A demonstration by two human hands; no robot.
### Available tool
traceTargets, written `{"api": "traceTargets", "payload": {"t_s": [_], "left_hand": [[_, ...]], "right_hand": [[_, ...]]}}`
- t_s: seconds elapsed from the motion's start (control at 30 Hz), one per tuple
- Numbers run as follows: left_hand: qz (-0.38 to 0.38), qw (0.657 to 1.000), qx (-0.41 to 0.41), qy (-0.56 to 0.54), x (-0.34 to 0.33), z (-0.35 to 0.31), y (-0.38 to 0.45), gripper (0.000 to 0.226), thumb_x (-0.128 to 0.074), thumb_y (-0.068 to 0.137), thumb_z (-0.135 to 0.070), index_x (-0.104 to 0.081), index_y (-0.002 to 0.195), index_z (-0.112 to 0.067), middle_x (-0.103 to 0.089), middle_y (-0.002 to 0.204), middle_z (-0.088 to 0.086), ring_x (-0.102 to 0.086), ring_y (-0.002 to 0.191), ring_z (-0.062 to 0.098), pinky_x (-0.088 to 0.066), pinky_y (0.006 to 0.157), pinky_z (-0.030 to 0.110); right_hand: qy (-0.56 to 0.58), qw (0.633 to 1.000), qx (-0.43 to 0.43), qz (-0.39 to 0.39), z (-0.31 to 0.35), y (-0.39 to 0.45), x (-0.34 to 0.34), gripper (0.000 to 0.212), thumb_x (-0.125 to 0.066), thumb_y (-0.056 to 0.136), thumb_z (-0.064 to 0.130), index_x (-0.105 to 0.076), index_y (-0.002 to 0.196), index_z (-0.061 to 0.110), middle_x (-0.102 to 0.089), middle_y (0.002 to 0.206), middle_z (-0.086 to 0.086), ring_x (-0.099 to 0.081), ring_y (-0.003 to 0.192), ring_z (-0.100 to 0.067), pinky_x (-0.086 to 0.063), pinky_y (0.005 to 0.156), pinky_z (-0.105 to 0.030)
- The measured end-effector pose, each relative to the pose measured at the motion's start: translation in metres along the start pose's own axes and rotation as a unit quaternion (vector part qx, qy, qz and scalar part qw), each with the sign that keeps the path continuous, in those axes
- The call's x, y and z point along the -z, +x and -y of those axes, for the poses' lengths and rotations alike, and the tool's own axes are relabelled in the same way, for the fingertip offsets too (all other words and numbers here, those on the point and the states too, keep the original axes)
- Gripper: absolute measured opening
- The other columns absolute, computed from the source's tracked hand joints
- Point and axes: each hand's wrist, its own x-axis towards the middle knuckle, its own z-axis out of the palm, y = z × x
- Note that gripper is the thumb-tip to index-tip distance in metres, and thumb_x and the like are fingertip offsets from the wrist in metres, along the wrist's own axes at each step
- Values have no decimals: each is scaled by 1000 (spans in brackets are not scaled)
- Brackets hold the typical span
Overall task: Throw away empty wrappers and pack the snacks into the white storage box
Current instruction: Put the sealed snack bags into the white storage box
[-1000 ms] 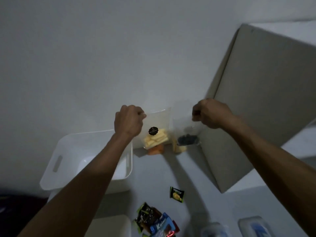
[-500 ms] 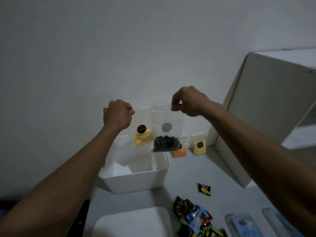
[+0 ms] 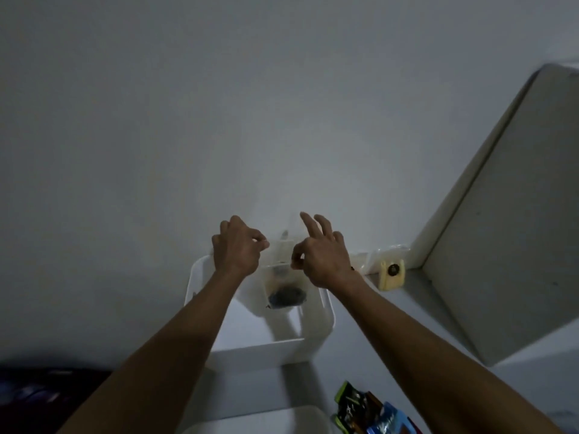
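The white storage box (image 3: 326, 314) stands on the surface against the wall, with both hands over it. My left hand (image 3: 238, 250) is closed in a pinch at the box's far left rim; a pale clear snack bag (image 3: 283, 247) shows just right of its thumb, apparently held. My right hand (image 3: 319, 258) pinches thumb and forefinger at the top edge of a clear bag of dark snacks (image 3: 286, 297), its other fingers spread upward. That bag hangs low inside the box.
A clear bag with a pale yellow snack (image 3: 391, 272) leans on the wall right of the box. Colourful wrapped snacks (image 3: 366, 408) lie at the bottom right beside a white lid (image 3: 260, 422). A tall beige panel (image 3: 501, 245) stands on the right.
Both hands have moved closer together and lower over the box. The dark snack bag has dropped from above the rim to inside it, and the right hand's outer fingers have spread.
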Motion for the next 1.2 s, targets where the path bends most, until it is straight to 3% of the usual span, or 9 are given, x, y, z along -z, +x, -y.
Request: {"api": "traceTargets", "payload": {"t_s": [0.1,0.37,0.57,0.73,0.93,1.2], "left_hand": [[14,1000,2,23,-29,4,7,8,-72,84,-36,-75,85,-29,-50,105,1,-45,105,23,-39,91,39],[19,997,0,73,-84,25,21,10,-69,87,-37,-77,87,-30,-48,93,-1,-47,98,24,-39,85,39],[23,995,1,100,-105,28,26,16,-61,91,-40,-75,84,-34,-47,93,-1,-48,98,24,-39,84,40],[14,995,7,102,-116,32,28,20,-57,91,-45,-73,98,-35,-51,101,1,-48,103,24,-37,86,39],[1,999,12,33,-108,35,24,29,-63,88,-45,-70,112,-32,-55,108,4,-48,109,25,-36,91,40],[-41,999,11,-21,-44,31,-18,33,-67,86,-44,-70,114,-26,-57,115,7,-51,111,26,-39,94,43]], "right_hand": [[9,1000,-13,-10,-14,12,-32,11,-67,89,32,-77,91,29,-4,165,1,3,149,-29,-21,115,-54],[-2,996,-67,-64,-41,31,-95,15,-68,84,42,-78,86,32,-37,145,1,-30,129,-29,-35,96,-44],[18,992,-88,-88,-50,43,-115,11,-70,83,40,-78,87,33,-40,139,1,-32,127,-29,-34,92,-41],[14,990,-91,-108,-53,51,-124,13,-74,79,39,-78,88,31,-44,136,-2,-34,123,-30,-38,89,-44],[25,988,-98,-115,-58,45,-123,36,-79,75,42,-72,108,30,-44,137,-5,-35,125,-32,-40,92,-45],[82,982,-130,-112,-60,-3,-67,46,-77,76,50,-68,116,30,-44,134,0,-35,125,-25,-43,94,-43]]}}
